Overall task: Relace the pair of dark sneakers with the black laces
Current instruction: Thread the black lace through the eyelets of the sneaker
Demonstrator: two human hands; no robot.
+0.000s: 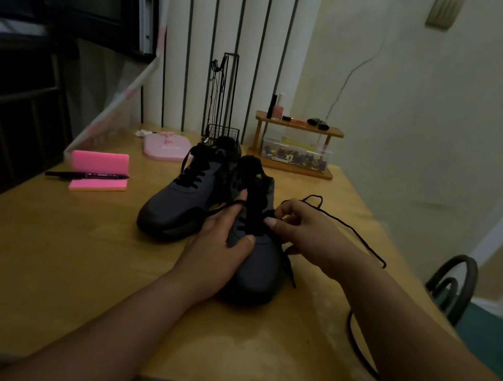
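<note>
Both bare forearms reach forward from the lower edge. The left hand [220, 244] clasps the near sneaker [262, 266], thumb over its top and fingers along its side. The right hand [306, 230], fingers curled, pinches the black lace [292, 277].

**Hidden and unclear**

The left hand [219, 250] covers the near sneaker's [262, 266] left side. The right hand's [306, 230] curled fingers [271, 222] hide where the pinched lace [355, 232] meets the eyelets. Lower down, the lace slips behind the right forearm. The clear box's [296, 158] contents are too small to tell
</note>
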